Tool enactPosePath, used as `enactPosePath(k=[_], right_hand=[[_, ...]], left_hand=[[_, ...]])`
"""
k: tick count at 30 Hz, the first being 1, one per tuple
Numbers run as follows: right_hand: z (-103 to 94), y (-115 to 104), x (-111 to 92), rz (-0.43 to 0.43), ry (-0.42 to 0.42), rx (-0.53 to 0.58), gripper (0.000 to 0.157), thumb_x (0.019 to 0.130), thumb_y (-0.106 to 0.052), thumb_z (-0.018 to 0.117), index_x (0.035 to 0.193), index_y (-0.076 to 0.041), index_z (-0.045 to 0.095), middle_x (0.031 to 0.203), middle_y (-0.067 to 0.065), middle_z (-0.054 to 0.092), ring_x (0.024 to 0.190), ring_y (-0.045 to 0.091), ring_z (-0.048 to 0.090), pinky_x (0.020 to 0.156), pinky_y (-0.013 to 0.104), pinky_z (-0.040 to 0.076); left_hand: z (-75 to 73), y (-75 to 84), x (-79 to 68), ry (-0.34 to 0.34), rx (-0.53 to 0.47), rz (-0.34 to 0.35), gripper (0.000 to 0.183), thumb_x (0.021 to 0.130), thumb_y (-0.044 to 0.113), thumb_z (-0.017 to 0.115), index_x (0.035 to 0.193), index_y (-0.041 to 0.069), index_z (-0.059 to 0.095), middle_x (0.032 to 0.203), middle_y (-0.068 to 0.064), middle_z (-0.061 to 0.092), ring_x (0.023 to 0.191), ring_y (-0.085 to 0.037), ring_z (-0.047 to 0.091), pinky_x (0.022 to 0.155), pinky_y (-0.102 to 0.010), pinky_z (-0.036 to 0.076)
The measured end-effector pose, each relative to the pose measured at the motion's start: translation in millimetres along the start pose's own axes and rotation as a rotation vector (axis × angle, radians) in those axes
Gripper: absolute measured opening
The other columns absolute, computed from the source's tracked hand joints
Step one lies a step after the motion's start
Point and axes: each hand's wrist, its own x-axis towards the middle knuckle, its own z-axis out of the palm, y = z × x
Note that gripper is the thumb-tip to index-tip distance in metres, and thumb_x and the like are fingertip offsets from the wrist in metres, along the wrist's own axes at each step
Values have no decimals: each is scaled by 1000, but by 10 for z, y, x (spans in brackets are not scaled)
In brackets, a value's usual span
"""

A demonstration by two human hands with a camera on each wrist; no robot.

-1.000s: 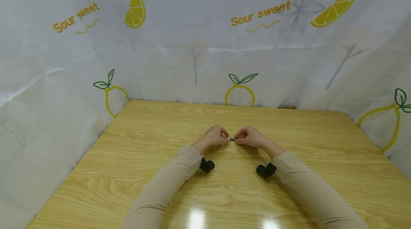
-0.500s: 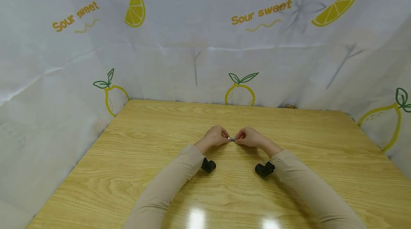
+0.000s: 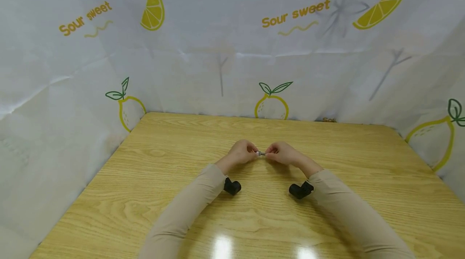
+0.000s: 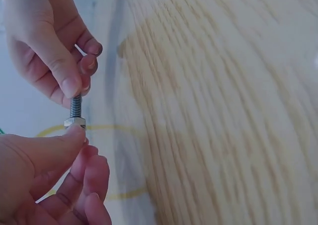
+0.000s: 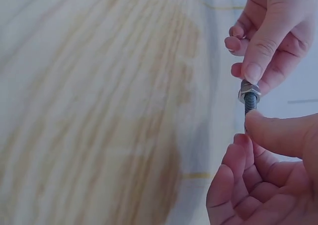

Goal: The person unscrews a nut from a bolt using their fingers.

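Observation:
A silver bolt [image 3: 262, 153] with a threaded shank spans the gap between the two hands, over the middle of the table. The left hand [image 3: 241, 153] pinches its head end between thumb and fingers. A hex nut [image 5: 249, 92] sits on the shank right at the left thumb tip, with the bolt's head [image 5: 250, 84] partly covered by that thumb. Bare thread [image 4: 75, 107] shows between the nut and the right fingertips in the left wrist view. The right hand [image 3: 285, 154] pinches the far end of the shank, hiding its tip.
Under the hands spreads a wood-grain table [image 3: 181, 138]. A white curtain [image 3: 200, 29] with lemon prints hangs behind it and at both sides. Black wrist cameras stick out below the left cuff [image 3: 232, 186] and the right cuff [image 3: 300, 190].
Both hands, with the bolt between them, have shifted slightly away from the person and a little left. Their pinch grips stay on the two ends.

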Motion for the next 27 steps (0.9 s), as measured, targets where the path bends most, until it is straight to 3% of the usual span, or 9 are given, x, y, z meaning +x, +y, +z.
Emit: enactPosePath(k=[8,14,27], right_hand=[[-81,-41,-26,-29,-2,114,23,96,-14,51,104,7,58,89,16,58,73,17,51,62,26,42],[-116,-114,-81,-28,28,202,27,97,-17,50,107,8,55,93,19,58,82,25,57,73,34,49],[-121,-332,-211,-47,76,263,28,97,-20,51,111,4,54,103,26,57,90,34,57,83,44,49]], left_hand=[[-92,-34,-34,-15,-168,3,20,91,20,62,104,7,69,97,-10,66,77,-20,66,59,-22,49],[-158,-42,-64,-3,-275,7,25,91,22,62,110,6,67,104,-12,68,86,-24,68,71,-30,55],[-305,-40,-234,20,-353,55,28,92,25,60,113,8,66,107,-14,68,90,-25,67,89,-44,51]])
